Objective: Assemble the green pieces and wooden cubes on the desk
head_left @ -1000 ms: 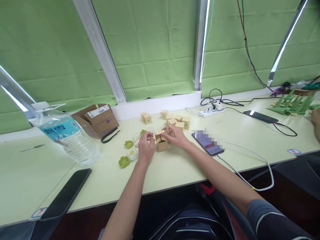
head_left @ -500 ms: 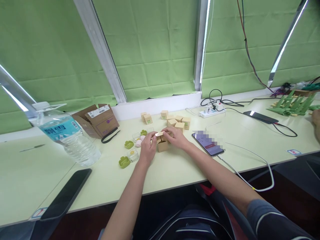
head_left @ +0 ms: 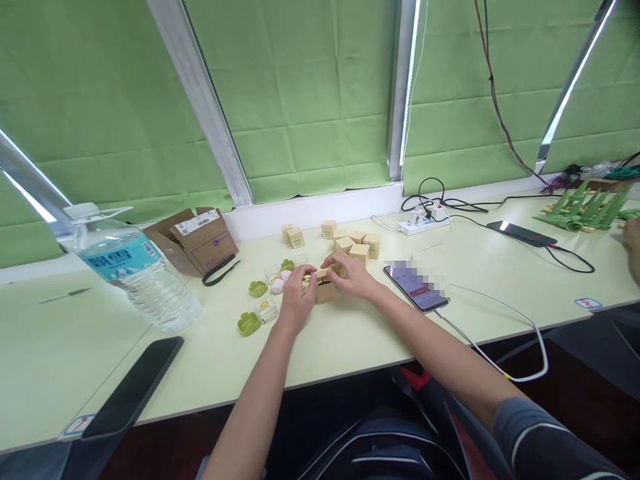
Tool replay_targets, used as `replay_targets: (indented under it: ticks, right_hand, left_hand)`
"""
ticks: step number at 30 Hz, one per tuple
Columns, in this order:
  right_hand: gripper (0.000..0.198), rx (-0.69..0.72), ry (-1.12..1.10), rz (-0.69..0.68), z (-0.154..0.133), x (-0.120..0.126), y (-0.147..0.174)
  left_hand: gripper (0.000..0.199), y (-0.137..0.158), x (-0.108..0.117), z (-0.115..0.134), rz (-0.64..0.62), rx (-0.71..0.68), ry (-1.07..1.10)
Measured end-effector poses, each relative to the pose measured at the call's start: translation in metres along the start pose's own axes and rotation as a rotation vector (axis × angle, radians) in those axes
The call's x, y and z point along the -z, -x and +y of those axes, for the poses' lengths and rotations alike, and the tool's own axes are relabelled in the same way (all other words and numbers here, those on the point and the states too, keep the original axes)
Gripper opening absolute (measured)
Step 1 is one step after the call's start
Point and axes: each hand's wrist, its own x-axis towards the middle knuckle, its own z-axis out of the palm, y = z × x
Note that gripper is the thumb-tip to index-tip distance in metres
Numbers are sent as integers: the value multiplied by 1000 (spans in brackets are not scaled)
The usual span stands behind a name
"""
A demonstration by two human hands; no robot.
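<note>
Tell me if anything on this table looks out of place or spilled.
One thing: the white cable attached to the phone with the lit screen loops out past the front edge of the table, where it could snag. I see no spill.

You are handling a matt paperboard box (head_left: pixel 326 293); left of it, a clear plastic bottle (head_left: pixel 133 270) is glinting and a carton (head_left: pixel 200 243) is showing dull cardboard; right of it, a black phone (head_left: pixel 523 233) is reflecting glossily; beyond it, creased matt cloth (head_left: pixel 315 100) is hanging.
</note>
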Motion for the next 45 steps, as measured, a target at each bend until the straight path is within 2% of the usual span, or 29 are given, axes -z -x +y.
replay_targets:
  ticks: [11, 18, 22, 32, 45]
  right_hand:
    - [15, 76, -38, -30, 5, -4, 0]
    - [13, 78, -41, -36, 1, -2, -1]
    - [11, 127, -51, -59, 0, -1, -2]
    - [25, 196, -51, -30, 12, -6, -3]
    - [23, 173, -19, -71, 18, -10, -5]
  left_hand:
    - [6, 2, 0, 4, -32, -11, -16]
    - [9, 1, 0, 3, -70, -57, -18]
    - [12, 2, 1, 2, -94, -77, -9]
    - [7, 2, 0, 4, -91, -46, 1]
    - [7, 2, 0, 5, -100, -65, -31]
